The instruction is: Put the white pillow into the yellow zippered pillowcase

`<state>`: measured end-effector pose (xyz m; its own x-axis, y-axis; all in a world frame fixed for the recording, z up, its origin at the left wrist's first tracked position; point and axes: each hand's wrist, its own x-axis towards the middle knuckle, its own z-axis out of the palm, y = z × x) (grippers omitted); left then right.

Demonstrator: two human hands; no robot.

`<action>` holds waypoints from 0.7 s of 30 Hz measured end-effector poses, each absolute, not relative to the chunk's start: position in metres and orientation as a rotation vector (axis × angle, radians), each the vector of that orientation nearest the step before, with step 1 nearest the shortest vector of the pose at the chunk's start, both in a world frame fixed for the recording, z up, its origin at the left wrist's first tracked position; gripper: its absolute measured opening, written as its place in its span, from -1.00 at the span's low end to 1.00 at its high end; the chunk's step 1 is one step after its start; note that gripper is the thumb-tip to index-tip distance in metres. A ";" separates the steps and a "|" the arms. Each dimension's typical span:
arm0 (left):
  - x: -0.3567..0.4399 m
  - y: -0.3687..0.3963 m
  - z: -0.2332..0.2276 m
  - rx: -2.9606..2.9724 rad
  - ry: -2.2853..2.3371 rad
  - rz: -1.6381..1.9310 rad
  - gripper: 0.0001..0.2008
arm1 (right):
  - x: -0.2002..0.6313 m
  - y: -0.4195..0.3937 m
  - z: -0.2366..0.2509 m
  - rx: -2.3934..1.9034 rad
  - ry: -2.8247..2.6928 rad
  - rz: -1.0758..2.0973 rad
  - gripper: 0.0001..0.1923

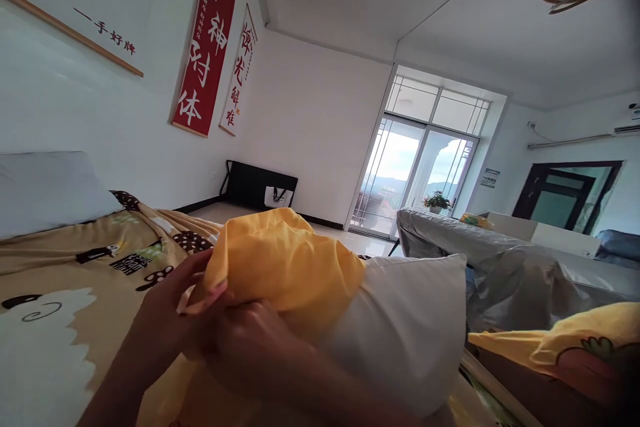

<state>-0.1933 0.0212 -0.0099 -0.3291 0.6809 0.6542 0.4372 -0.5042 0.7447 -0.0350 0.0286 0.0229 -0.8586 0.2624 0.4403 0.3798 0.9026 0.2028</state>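
A white pillow (400,320) lies before me, its left part inside a yellow pillowcase (290,260). My left hand (175,307) grips the pillowcase at its left end, thumb and fingers closed on the cloth. Close beside it, my right hand (250,333) is curled against the near side of the same pillowcase, the forearm crossing in front of the white pillow. The right fingertips are hidden by the hand and the folds. The pillow's right end is bare.
A patterned bedspread (50,320) spreads under the pillow. Another white pillow (55,190) rests at the left, and a yellow printed pillow (585,353) at the right. Behind stands a plastic-covered piece of furniture (450,240). A black panel (250,187) leans by the far wall.
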 end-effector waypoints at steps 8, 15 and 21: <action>-0.165 0.004 0.016 1.422 1.197 2.034 -0.69 | 0.027 0.062 0.118 -0.450 -2.200 0.121 -0.79; -0.168 0.001 0.011 1.279 1.234 2.119 -0.65 | 0.017 0.108 0.126 -0.739 -2.480 0.101 -0.80; -0.174 0.011 0.016 1.222 1.261 2.022 -0.67 | 0.024 0.120 0.112 -0.822 -2.160 -0.100 -0.69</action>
